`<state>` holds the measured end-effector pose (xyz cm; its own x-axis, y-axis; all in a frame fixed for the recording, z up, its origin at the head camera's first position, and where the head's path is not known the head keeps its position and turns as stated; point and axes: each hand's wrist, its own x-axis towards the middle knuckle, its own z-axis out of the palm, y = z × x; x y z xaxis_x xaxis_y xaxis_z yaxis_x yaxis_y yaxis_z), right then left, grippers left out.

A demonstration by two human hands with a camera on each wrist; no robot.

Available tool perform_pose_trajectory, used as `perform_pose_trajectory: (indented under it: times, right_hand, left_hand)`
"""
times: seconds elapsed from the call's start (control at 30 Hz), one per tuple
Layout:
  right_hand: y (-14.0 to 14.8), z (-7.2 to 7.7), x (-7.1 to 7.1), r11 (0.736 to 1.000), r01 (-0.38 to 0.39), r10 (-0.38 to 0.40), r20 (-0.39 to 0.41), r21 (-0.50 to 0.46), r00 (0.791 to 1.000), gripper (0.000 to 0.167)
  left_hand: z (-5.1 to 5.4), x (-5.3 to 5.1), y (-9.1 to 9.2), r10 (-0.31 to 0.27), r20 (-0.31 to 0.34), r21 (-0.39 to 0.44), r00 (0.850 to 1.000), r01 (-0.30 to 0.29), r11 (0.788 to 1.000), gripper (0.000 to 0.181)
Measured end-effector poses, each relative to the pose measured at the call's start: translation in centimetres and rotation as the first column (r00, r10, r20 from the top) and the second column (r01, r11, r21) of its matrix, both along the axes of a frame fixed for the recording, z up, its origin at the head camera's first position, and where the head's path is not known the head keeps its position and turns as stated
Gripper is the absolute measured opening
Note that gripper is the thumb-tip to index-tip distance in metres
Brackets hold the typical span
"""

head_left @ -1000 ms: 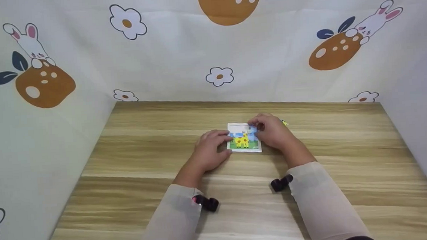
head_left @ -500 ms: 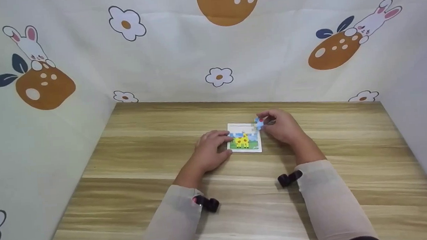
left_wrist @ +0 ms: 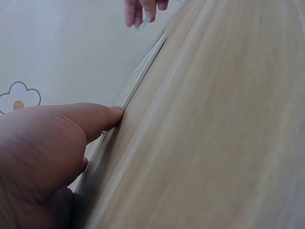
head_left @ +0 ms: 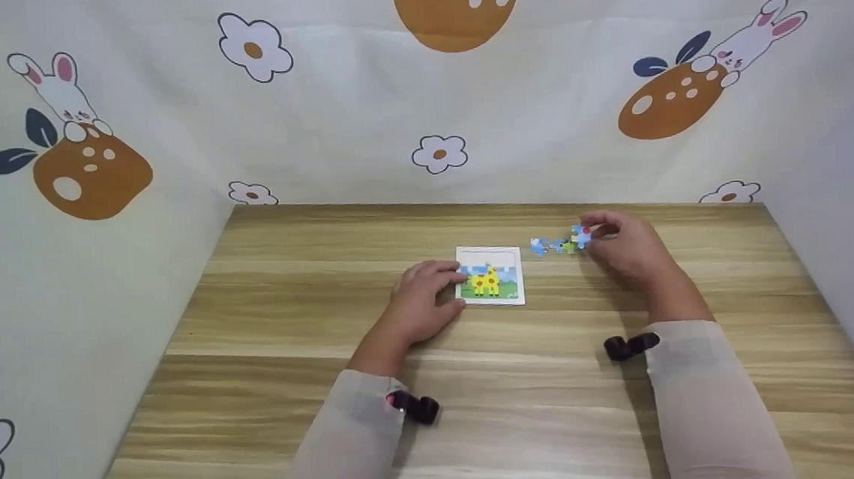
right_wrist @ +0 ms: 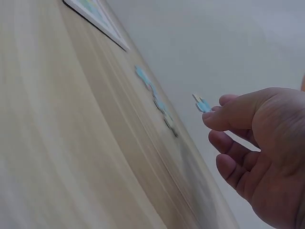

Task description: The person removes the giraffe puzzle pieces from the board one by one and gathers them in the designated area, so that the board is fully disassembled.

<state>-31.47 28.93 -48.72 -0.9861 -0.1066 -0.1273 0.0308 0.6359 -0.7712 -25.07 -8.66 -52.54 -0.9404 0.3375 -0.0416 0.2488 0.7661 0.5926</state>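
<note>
A small white-framed jigsaw puzzle (head_left: pixel 491 302) lies on the table, with a yellow giraffe on green and blue in its lower part and a pale upper strip. My left hand (head_left: pixel 424 300) rests at its left side, fingertips on the edge; in the left wrist view the straight thumb (left_wrist: pixel 102 117) touches the frame's rim. My right hand (head_left: pixel 634 251) pinches a light blue puzzle piece (head_left: pixel 582 236) with a red spot between thumb and fingers. The right wrist view has that piece (right_wrist: pixel 202 104) raised off the table. Several loose puzzle pieces (head_left: pixel 539 246) lie just left of it.
The wood-grain table (head_left: pixel 499 415) meets a white cloth backdrop (head_left: pixel 343 110) printed with rabbits, oranges and flowers at the back and sides. A small black camera (head_left: pixel 416 408) sits on the left sleeve, another black camera (head_left: pixel 630 347) on the right.
My right hand has lifted the blue puzzle piece from the puzzle's upper right and carried it right, above the loose pieces, which now show. The left hand has stayed in place.
</note>
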Motion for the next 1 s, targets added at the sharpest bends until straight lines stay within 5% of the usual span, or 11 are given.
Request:
perform_pose_trajectory:
  times: [0.63, 1.0]
  right_hand:
    - [2.5, -2.2, -0.4, 0.998, -0.032, 0.033, -0.012, 0.049, 0.999, 0.048]
    - [2.2, -1.9, -0.5, 0.996, -0.055, 0.057, -0.025, 0.063, 0.998, 0.046]
  left_hand:
    - [-0.1, -0.1, 0.1, -0.007, -0.001, -0.01, 1.0, 0.007, 1.0, 0.046]
    - [-0.2, -0.1, -0.1, -0.007, -0.03, 0.016, 1.0, 0.007, 1.0, 0.047]
